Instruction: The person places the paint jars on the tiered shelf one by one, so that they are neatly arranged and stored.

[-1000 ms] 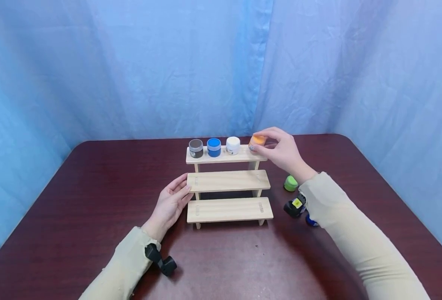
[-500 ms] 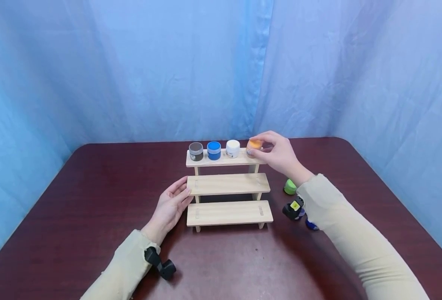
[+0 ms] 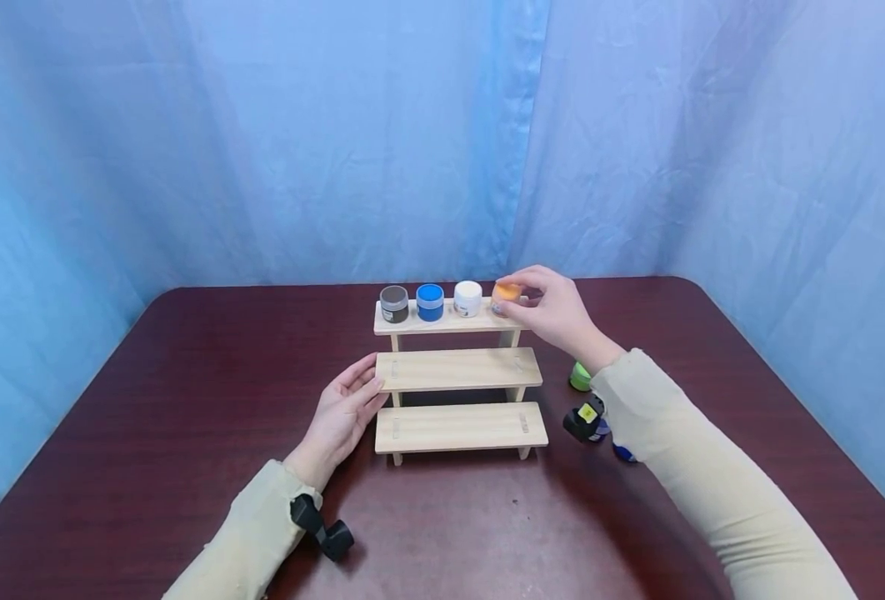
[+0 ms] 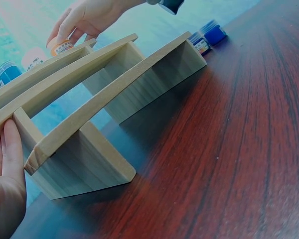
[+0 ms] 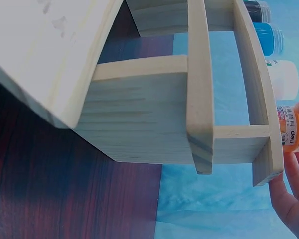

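My right hand (image 3: 558, 312) pinches an orange paint jar (image 3: 506, 293) between thumb and fingers at the right end of the top shelf. In the right wrist view the jar (image 5: 289, 128) shows a printed label and stands on the board. To its left on that shelf are a white jar (image 3: 467, 300), a blue jar (image 3: 430, 303) and a dark brown jar (image 3: 394, 305). The three-tier wooden stand (image 3: 457, 371) holds them. My left hand (image 3: 341, 412) grips the left end of the middle shelf, thumb over its edge; in the left wrist view, fingers (image 4: 12, 149) lie against the wood.
Right of the stand, a green jar (image 3: 581, 377) sits on the dark red table (image 3: 262, 350). A dark blue jar (image 3: 624, 452) and a purplish one (image 3: 600, 431) lie nearer, partly hidden by my right sleeve and wrist camera. A blue curtain (image 3: 337, 150) hangs behind.
My right hand has slid the orange jar slightly left along the top shelf, closer to the white jar. My left hand stays on the stand. The head view has tilted slightly.
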The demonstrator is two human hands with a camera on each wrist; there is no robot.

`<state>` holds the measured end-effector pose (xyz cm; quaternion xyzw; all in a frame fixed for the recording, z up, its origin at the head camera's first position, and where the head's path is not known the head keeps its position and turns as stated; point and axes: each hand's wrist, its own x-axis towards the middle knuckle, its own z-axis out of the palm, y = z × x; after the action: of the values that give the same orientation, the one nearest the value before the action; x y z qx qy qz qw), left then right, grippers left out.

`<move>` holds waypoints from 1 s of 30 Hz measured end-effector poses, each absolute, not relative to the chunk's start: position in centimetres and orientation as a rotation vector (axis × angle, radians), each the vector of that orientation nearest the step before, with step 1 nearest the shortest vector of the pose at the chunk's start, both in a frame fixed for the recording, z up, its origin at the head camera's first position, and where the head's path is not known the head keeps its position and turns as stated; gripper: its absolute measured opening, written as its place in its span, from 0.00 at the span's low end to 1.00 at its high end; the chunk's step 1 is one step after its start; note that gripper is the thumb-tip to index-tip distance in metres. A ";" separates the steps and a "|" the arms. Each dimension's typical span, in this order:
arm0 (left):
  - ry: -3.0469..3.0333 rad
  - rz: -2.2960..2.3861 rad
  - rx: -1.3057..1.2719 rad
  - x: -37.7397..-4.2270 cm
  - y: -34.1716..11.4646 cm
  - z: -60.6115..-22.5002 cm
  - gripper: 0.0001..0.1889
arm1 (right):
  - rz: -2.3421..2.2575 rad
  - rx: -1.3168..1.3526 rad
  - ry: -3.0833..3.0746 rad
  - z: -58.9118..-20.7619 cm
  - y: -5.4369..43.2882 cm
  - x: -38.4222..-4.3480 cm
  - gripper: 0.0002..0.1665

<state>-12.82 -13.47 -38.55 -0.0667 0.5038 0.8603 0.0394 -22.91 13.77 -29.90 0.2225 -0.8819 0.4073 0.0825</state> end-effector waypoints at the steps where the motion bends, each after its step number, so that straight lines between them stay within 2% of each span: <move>1: 1.545 2.637 -0.207 -12.9 -13.4 -38.5 0.29 | 1.217 0.663 -2.634 -29.9 13.8 -22.9 0.19; 16: 1.612 2.601 -0.196 -12.9 -13.7 -38.5 0.29 | 1.194 0.674 -2.656 -29.7 13.5 -22.8 0.20; 25: 1.594 2.602 -0.207 -12.6 -13.6 -38.5 0.28 | 1.127 0.702 -2.741 -29.4 14.1 -22.6 0.32; 30: 1.565 2.624 -0.200 -12.7 -13.6 -38.4 0.29 | 1.100 0.711 -2.741 -29.0 14.5 -22.4 0.32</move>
<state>-12.70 -13.58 -38.35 -0.0652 0.5108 0.8563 0.0400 -22.42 14.48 -28.98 0.2336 -0.9011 0.3616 0.0520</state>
